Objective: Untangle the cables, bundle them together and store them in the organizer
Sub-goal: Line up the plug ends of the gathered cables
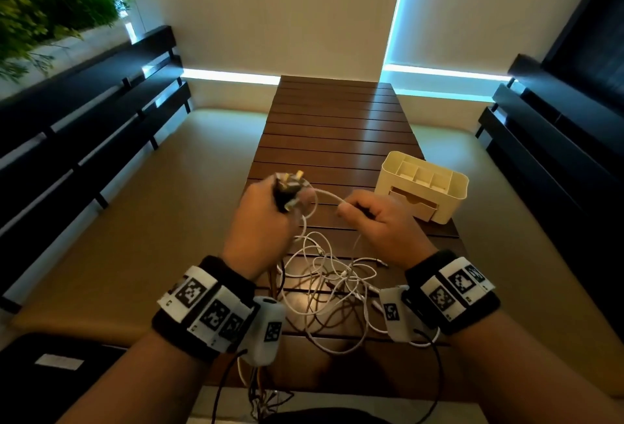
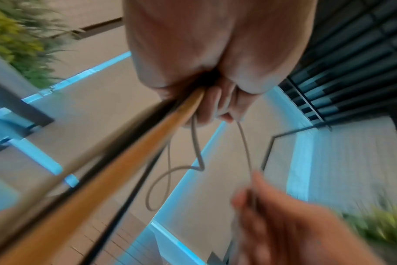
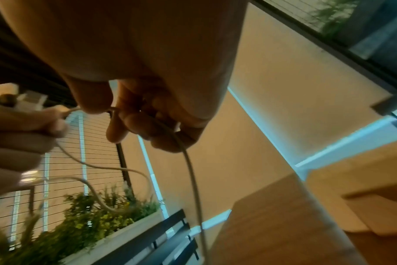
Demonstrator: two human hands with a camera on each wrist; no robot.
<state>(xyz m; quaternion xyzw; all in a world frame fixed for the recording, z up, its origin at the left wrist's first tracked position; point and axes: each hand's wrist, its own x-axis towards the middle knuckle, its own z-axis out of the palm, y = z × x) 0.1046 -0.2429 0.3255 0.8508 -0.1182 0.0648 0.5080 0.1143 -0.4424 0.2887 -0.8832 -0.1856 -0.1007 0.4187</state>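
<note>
The left hand (image 1: 261,217) is raised over the table (image 1: 337,126), fingers curled round a black plug (image 1: 287,189) and several cords. The right hand (image 1: 381,221) pinches a white cable (image 1: 329,194) that runs across from the left fist. The other cables (image 1: 332,283) lie tangled on the table between the wrists. The organizer (image 1: 423,187) stands just beyond the right hand, apart from it.

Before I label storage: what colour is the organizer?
Cream, plain; the organizer shows best in the head view.
</note>
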